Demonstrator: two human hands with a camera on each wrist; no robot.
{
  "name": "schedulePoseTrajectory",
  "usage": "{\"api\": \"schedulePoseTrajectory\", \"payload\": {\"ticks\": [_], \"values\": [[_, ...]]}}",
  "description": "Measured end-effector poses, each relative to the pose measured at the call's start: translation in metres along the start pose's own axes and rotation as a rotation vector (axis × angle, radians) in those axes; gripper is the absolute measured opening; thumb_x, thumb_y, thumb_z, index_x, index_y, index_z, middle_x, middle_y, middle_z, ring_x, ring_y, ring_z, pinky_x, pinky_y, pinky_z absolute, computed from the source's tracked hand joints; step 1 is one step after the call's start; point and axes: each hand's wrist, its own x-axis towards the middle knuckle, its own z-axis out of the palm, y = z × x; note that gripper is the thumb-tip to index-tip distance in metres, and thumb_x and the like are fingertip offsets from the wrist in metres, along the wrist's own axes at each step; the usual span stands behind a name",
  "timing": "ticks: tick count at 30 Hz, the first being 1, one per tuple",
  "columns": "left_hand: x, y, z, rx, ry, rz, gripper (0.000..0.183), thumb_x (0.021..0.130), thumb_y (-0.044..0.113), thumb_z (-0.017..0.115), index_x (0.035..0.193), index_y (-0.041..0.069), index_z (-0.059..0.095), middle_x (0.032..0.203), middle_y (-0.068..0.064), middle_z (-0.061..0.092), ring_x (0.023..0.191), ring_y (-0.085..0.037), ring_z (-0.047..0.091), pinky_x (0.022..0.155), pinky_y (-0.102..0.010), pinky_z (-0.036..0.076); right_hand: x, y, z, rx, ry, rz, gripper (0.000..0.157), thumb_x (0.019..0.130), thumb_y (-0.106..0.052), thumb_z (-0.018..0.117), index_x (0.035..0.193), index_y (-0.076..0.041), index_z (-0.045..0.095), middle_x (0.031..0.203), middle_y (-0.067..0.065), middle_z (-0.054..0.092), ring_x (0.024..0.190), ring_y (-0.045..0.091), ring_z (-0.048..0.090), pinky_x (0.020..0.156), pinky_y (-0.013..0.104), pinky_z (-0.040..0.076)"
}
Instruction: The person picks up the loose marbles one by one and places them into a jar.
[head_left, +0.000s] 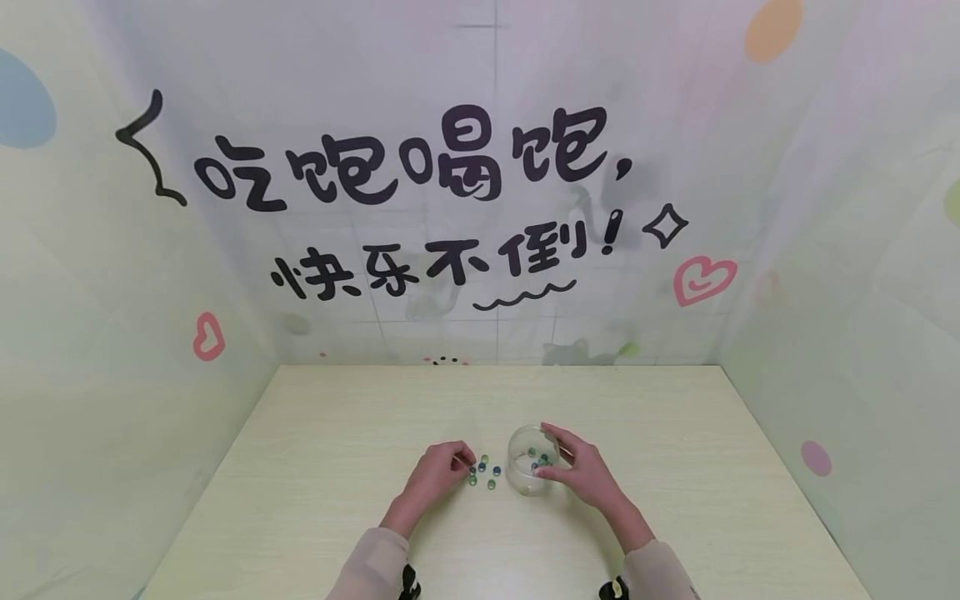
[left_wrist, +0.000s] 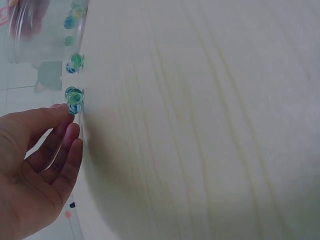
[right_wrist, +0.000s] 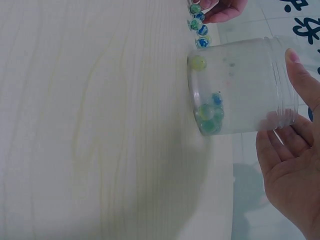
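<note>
My left hand (head_left: 437, 468) is low over the table, at the left side of a small group of loose glass marbles (head_left: 491, 484). Its thumb and fingertips pinch a blue marble (left_wrist: 74, 108) at the near end of the row in the left wrist view. The other loose marbles are green or blue. To their right, a clear plastic jar (right_wrist: 245, 85) stands upright on the table with several marbles (right_wrist: 210, 120) on its bottom. My right hand (head_left: 588, 475) holds the jar from the right, thumb and fingers spread around its rim.
The pale wood-grain table (head_left: 360, 408) reaches back to a white printed backdrop (head_left: 420, 333) with large black characters. Patterned side panels (head_left: 847, 375) enclose the left and right. Dark bands (head_left: 613, 588) show at both wrists.
</note>
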Motion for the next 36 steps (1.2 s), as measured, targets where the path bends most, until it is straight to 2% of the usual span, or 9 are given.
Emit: {"api": "schedulePoseTrajectory", "payload": {"ticks": [8, 12, 21, 29, 36], "values": [[-0.001, -0.0016, 0.0018, 0.006, -0.006, -0.015, 0.014, 0.085, -0.001, 0.07, 0.094, 0.01, 0.07, 0.089, -0.002, 0.07, 0.078, -0.01, 0.058, 0.068, -0.024, 0.051, -0.0007, -0.0006, 0.0003, 0.011, 0.01, 0.021, 0.074, 0.081, -0.018, 0.082, 0.145, -0.003, 0.048, 0.149, 0.02, 0.05, 0.141, 0.039, 0.044, 0.113, 0.046, 0.041], [-0.0017, -0.0019, 0.0024, 0.003, -0.006, -0.018, 0.014, 0.084, -0.001, 0.07, 0.094, 0.009, 0.07, 0.089, -0.002, 0.07, 0.078, -0.01, 0.058, 0.068, -0.025, 0.051, -0.0005, -0.0003, 0.0002, 0.004, 0.005, 0.004, 0.073, 0.082, -0.016, 0.081, 0.145, -0.002, 0.047, 0.149, 0.021, 0.049, 0.14, 0.041, 0.044, 0.112, 0.047, 0.042], [-0.0019, -0.0047, 0.0038, 0.019, 0.006, 0.005, 0.014, 0.083, 0.0, 0.071, 0.093, 0.01, 0.07, 0.087, -0.006, 0.07, 0.076, -0.009, 0.058, 0.067, -0.022, 0.05, -0.0006, -0.004, 0.0037, 0.007, 0.023, 0.028, 0.071, 0.082, -0.004, 0.079, 0.144, 0.004, 0.046, 0.148, 0.026, 0.048, 0.14, 0.043, 0.043, 0.113, 0.051, 0.04], [-0.0012, -0.0053, 0.0058, 0.039, 0.016, 0.008, 0.017, 0.082, -0.002, 0.072, 0.093, 0.012, 0.072, 0.087, 0.0, 0.069, 0.076, -0.008, 0.057, 0.067, -0.022, 0.049, -0.0012, -0.0015, 0.0002, 0.016, 0.003, 0.02, 0.072, 0.082, -0.015, 0.081, 0.145, -0.002, 0.047, 0.149, 0.021, 0.049, 0.142, 0.039, 0.043, 0.113, 0.046, 0.041], [0.0002, -0.0038, 0.0063, 0.047, 0.018, -0.019, 0.017, 0.083, 0.0, 0.072, 0.094, 0.013, 0.072, 0.087, 0.002, 0.068, 0.076, -0.008, 0.057, 0.067, -0.022, 0.05, -0.0012, -0.0028, -0.0004, 0.003, 0.004, 0.018, 0.072, 0.083, -0.016, 0.081, 0.145, -0.001, 0.047, 0.149, 0.022, 0.049, 0.141, 0.041, 0.043, 0.113, 0.048, 0.041]]}}
